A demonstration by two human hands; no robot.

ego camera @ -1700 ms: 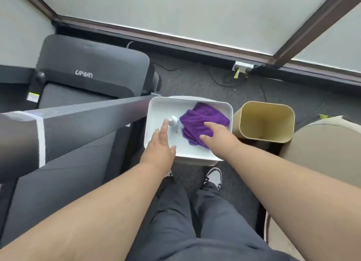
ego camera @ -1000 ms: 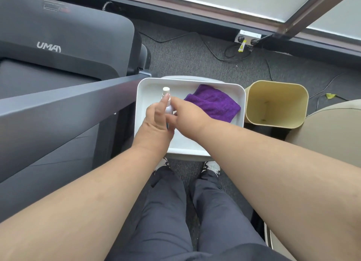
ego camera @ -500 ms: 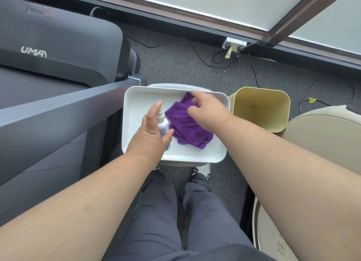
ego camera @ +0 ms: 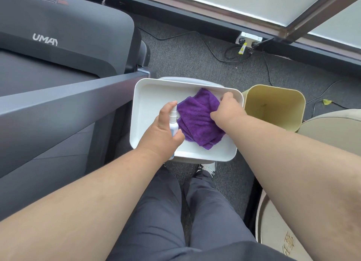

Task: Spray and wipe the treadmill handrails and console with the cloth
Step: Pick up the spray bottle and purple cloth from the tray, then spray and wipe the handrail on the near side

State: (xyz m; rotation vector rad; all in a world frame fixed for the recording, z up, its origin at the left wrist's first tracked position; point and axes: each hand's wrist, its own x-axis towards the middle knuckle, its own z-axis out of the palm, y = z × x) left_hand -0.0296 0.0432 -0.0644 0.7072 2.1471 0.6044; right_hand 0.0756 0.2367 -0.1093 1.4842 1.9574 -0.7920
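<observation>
**Picking up bottle and cloth from the tray**

The left hand (ego camera: 163,133) is wrapped round one small spray bottle (ego camera: 173,122), forefinger up by the nozzle. The right hand (ego camera: 227,112) pinches the far edge of one purple cloth (ego camera: 197,124), which lies crumpled in the white tray (ego camera: 148,96). Best to gather the cloth into the palm, so no loose corner drags on the rim, and to keep the bottle upright while lifting.

Counted: one bottle, one cloth, one tray, one yellow bin (ego camera: 273,106) just beside the tray. One grey handrail (ego camera: 58,102) of the treadmill (ego camera: 64,26) runs to the left, touching neither hand.
</observation>
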